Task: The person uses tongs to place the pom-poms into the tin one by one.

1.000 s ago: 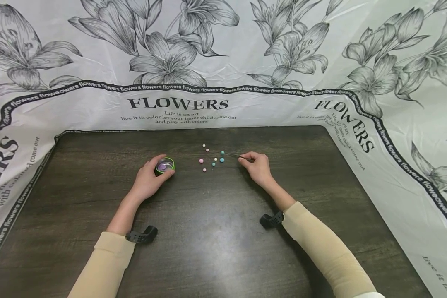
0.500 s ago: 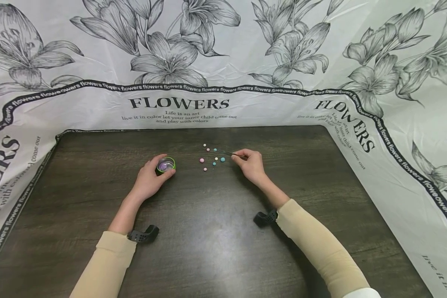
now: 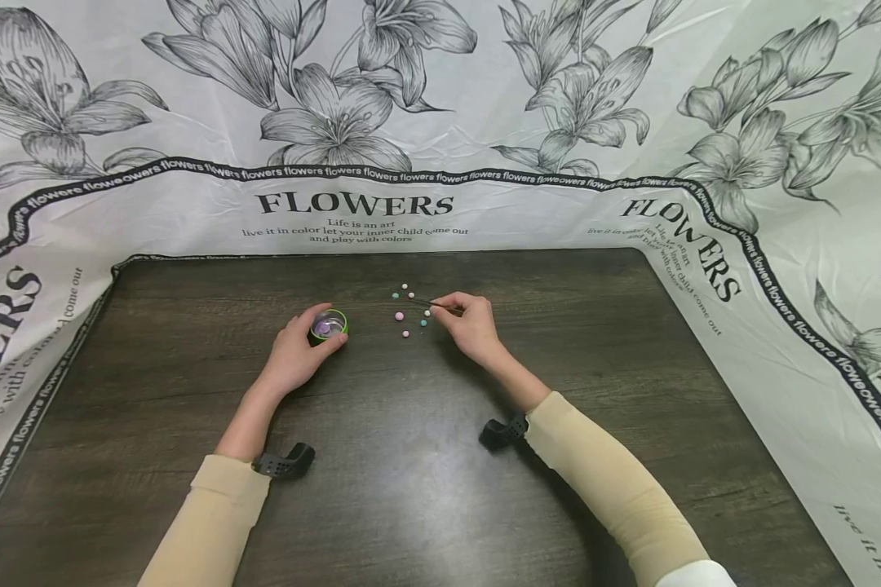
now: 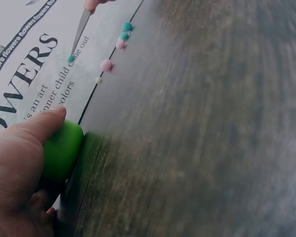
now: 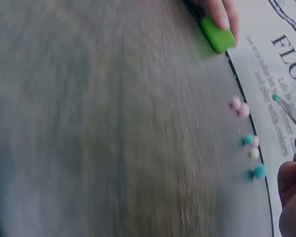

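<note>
My left hand (image 3: 294, 349) grips a small round container (image 3: 329, 326) with a green rim, standing on the table; inside it looks purple and shiny. In the left wrist view its green side (image 4: 64, 150) shows beside my thumb. My right hand (image 3: 471, 326) pinches a pair of thin metal tweezers (image 4: 81, 30). Between the tweezer tips is a small teal ball (image 4: 71, 59), held above the table. Below and around it lie several small balls: a larger pink ball (image 3: 400, 316), a smaller pink ball (image 3: 406, 333), a white ball (image 3: 405, 286) and a teal ball (image 3: 423, 324).
The dark wood table (image 3: 411, 456) spreads before me. Behind it and at both sides hangs a white flower-printed sheet (image 3: 352, 216). Black wrist bands sit on the left wrist (image 3: 284, 462) and the right wrist (image 3: 502, 433).
My right hand has moved left with the tweezers, carrying the teal ball past the other balls towards the container. My left hand stays on the container.
</note>
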`<state>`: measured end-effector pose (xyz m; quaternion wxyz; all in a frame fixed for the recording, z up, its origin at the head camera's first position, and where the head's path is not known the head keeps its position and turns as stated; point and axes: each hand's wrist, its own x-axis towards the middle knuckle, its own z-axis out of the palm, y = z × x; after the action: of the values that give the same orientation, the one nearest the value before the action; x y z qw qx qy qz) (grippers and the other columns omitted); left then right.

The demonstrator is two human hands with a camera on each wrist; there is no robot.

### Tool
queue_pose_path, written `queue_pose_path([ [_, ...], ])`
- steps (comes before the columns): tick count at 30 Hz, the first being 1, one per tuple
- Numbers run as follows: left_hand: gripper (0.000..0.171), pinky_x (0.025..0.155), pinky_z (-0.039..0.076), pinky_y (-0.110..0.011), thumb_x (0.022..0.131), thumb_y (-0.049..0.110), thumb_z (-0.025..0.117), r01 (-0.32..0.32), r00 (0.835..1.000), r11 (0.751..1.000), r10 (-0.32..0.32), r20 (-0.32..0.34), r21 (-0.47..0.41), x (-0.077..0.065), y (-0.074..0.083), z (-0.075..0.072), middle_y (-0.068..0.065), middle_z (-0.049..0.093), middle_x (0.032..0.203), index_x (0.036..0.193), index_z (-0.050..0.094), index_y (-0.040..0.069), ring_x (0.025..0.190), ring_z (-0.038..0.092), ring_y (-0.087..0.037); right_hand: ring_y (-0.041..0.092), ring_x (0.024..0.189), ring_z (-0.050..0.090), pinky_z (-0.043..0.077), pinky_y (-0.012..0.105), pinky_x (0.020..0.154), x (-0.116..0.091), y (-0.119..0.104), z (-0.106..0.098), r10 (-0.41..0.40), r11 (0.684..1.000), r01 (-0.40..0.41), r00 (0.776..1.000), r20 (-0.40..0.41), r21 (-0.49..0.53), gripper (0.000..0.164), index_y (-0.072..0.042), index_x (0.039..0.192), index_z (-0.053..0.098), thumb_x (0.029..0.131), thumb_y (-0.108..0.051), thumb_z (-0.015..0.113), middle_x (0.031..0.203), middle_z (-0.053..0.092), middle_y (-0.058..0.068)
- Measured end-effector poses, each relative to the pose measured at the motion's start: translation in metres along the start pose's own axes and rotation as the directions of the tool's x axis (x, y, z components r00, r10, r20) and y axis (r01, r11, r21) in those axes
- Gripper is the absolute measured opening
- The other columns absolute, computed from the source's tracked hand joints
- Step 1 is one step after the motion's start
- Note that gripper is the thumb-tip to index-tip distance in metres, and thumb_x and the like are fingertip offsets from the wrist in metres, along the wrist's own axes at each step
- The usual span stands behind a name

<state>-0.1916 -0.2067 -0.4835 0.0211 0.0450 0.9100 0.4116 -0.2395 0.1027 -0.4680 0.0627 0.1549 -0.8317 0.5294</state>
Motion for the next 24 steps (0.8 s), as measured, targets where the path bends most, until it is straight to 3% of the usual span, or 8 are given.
queue_pose_path([
  [8, 0.073, 0.106, 0.033, -0.073, 0.102, 0.041, 0.066, -0.003, 1.000, 1.000, 0.003, 0.004, -0.002, 0.001, 0.001, 0.000, -0.029, 0.050, 0.144, 0.160, 0.036, 0.009, 0.139, 0.035, -0.056, 0.020, 0.084, 0.074, 0.053, 0.023, 0.064, -0.002, -0.012, 0.019, -0.018, 0.999, 0.017, 0.999, 0.038, 0.037, 0.011, 0.000, 0.102, 0.079, 0.095, -0.008, 0.075, 0.097, 0.077, 0.011],
  [24, 0.073, 0.110, 0.024, -0.076, 0.102, 0.041, 0.066, 0.002, 1.000, 1.000, -0.002, -0.005, 0.000, 0.001, 0.001, 0.000, -0.028, 0.050, 0.146, 0.159, 0.037, 0.008, 0.145, 0.024, -0.058, 0.019, 0.092, 0.075, 0.060, 0.025, 0.074, -0.008, -0.025, 0.053, -0.068, 0.997, 0.063, 0.992, 0.111, 0.049, 0.014, -0.001, 0.106, 0.079, 0.094, -0.008, 0.076, 0.102, 0.078, 0.011],
])
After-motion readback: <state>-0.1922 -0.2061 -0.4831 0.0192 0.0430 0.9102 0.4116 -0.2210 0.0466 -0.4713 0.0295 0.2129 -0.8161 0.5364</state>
